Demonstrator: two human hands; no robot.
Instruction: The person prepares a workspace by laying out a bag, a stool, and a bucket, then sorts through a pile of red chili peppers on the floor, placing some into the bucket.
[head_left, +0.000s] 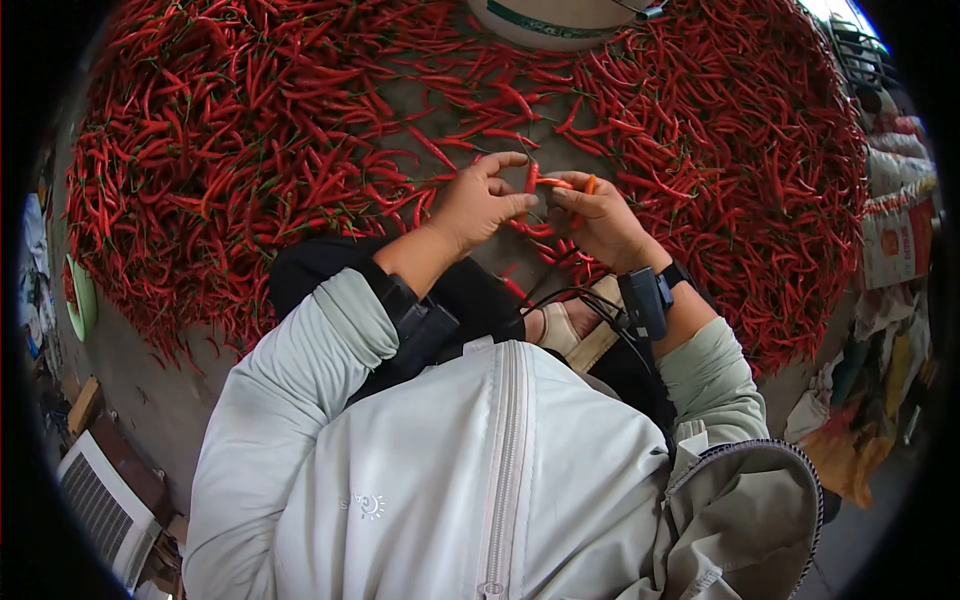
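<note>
My left hand (474, 207) pinches a red chili pepper (532, 177) between thumb and fingertips, with its thin stem pointing up. Close beside it, my right hand (604, 222) is closed around some chili peppers; an orange-red one (590, 185) sticks out above the fingers and another (554, 183) points toward the left hand. How many the right hand holds is hidden by its fingers. Both hands are above the floor, with loose peppers (500, 133) scattered just beyond them.
Big heaps of red chili peppers spread at left (230, 130) and right (740, 180). A white bucket (550, 25) with a green band stands at the far side. A pale green basin (80, 300) is at the left edge; bags (897, 245) lie at right. My sandalled foot (575, 325) is below the hands.
</note>
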